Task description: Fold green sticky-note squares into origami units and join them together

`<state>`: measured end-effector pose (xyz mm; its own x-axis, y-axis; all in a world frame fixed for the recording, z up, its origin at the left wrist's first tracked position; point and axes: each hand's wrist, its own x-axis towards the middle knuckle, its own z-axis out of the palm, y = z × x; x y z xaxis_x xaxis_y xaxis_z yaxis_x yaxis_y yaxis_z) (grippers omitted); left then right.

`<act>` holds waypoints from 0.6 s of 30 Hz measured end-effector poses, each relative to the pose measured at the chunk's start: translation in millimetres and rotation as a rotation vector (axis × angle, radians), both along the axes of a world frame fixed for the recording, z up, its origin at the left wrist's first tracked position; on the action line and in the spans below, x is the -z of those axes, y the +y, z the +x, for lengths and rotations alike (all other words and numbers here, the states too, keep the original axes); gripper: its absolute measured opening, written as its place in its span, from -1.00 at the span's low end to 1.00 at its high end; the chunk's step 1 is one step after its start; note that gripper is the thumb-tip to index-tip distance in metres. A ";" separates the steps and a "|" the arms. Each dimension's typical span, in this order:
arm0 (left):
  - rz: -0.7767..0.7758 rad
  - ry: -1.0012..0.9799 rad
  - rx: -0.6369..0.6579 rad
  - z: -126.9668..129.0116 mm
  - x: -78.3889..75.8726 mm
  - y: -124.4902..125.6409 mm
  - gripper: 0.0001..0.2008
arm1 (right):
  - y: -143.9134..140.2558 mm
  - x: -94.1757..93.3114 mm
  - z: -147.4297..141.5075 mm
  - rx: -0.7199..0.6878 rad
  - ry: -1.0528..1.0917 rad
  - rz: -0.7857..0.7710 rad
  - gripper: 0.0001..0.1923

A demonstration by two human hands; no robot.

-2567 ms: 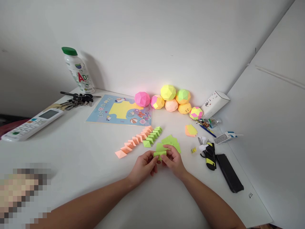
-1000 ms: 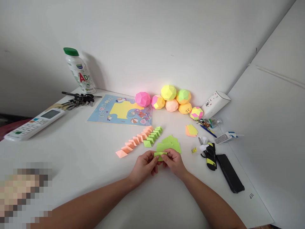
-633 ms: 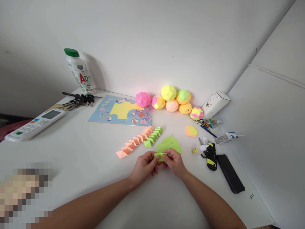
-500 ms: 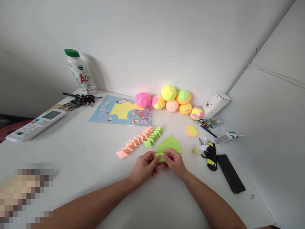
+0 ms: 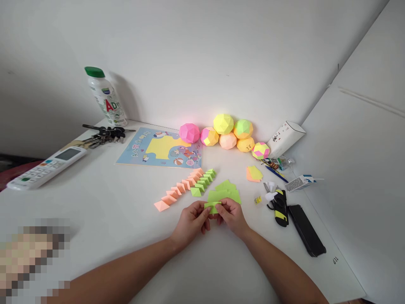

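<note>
Hands meet low over the white counter point(image 5: 95, 202) in the head view: left hand point(image 5: 191, 221) and right hand point(image 5: 232, 216) each pinch one end of a small green paper piece point(image 5: 212, 206), fingers closed on it, just in front of a loose pile of green sheets point(image 5: 226, 192). Rows of folded orange units point(image 5: 177, 190) and green units point(image 5: 202, 180) lie beyond. A fold appears under way; pressing its crease flat calls for firm fingertip pressure.

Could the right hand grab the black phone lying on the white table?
Probably yes. The black phone lies flat, just right of the right hand, with bare white table between them. But that hand is pinching the green folded paper now.
</note>
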<state>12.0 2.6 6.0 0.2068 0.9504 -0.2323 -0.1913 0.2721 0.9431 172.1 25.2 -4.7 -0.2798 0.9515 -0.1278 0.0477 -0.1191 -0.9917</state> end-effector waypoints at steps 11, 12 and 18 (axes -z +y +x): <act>-0.003 -0.001 -0.003 -0.9 3.1 -0.9 -0.68 | -0.1 -6.5 -2.2 0.017 -0.033 -0.001 -0.71; -0.003 -0.004 -0.004 -0.8 3.1 -0.8 -0.68 | 0.0 -6.4 -2.0 0.017 -0.030 0.001 -0.71; -0.009 0.007 -0.005 -0.5 3.7 -0.8 -0.67 | -0.3 -4.0 -1.1 0.023 -0.032 0.007 -0.70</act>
